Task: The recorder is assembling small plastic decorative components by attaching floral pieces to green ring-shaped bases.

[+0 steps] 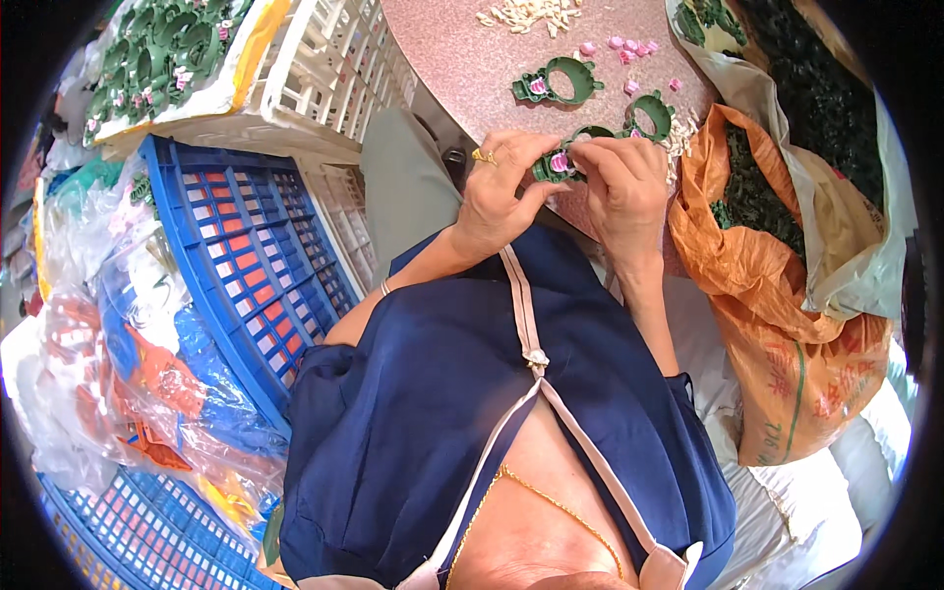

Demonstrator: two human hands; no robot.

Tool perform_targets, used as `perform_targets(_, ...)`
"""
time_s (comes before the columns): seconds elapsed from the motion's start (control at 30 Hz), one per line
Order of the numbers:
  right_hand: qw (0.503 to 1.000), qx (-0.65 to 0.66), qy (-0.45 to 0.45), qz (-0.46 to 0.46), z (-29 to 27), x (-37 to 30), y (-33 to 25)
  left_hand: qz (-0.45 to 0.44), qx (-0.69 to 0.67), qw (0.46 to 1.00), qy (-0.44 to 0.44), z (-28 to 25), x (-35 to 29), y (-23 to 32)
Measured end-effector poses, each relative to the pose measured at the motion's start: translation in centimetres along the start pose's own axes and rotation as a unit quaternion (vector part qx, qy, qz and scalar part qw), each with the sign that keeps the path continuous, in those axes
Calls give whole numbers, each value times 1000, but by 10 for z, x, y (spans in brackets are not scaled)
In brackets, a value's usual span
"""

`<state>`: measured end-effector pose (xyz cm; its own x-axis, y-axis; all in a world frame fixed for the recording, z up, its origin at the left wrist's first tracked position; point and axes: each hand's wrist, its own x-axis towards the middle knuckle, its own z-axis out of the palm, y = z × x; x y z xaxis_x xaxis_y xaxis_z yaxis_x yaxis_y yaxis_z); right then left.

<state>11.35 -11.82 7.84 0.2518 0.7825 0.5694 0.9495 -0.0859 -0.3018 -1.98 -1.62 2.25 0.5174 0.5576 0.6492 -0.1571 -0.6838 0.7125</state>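
Observation:
Over the near edge of the round pink table, my left hand [500, 192] and my right hand [626, 187] are closed on a dark green plastic ring [593, 131] with a small pink piece [560, 161] on it. My left thumb and index finger grip its left end. My right fingertips pinch close beside the pink piece and hide part of the ring. Another green ring [651, 115] lies just beyond my right hand. A further green ring [570, 83], with a pink piece attached, lies farther back on the table.
Small pink pieces [629, 47] and a pile of cream pieces [531, 14] lie on the tabletop [442, 39]. An orange woven sack [787, 324] with dark green parts stands at right. At left are a box of green rings [157, 59], a white crate [339, 69] and a blue crate [251, 256].

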Motion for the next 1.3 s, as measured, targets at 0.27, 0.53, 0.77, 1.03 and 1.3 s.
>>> perform_targets(0.27, 997, 61, -50, 27, -14, 10, -6, 27, -18, 999, 8, -2, -1, -2)
perform_targets(0.53, 994, -45, -79, 54, -10, 10, -18, 90, 4, 996, 9, -1, -2, -4)
perform_targets(0.77, 996, 18, -32, 76, -3, 9, -12, 38, 0, 999, 30, -5, -2, -1)
perform_targets(1.03, 949, 187, -59, 245, -11, -4, 3, 29, 85, 995, -44, -10, -10, -9)
perform_targets(1.3, 941, 197, -82, 262, -2, -13, 10, 94, 132, 973, -164, -10, -10, -14)
